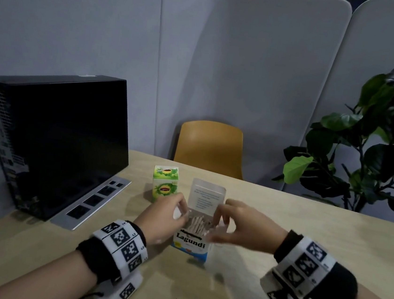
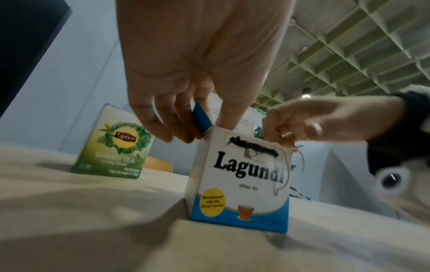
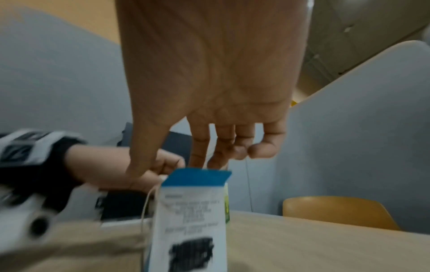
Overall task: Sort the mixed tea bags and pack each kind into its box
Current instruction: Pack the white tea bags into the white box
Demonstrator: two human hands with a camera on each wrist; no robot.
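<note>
The Lagundi tea box point(image 1: 190, 244) stands upright on the wooden table point(image 1: 304, 235), its lid flap point(image 1: 206, 194) raised at the far side and a row of tea bags point(image 1: 198, 223) standing inside the open top. Both hands meet at that opening. The left hand point(image 1: 163, 217) is at the box's left upper edge; in the left wrist view its curled fingers point(image 2: 177, 127) pinch the blue side flap point(image 2: 201, 119) there, thumb set on the top rim. The right hand point(image 1: 238, 228) hangs over the right side of the opening, fingers pointing down toward the bags; a thin tea-bag string point(image 3: 145, 206) dangles just below its thumb, but whether the fingers actually grip a bag or string cannot be told through the blur. Just beyond the left hand's knuckles stands the closed green Lipton green tea box point(image 1: 165, 183), near the Lagundi box but apart from it. Further left of that hand sits a black computer case point(image 1: 52, 140).
</note>
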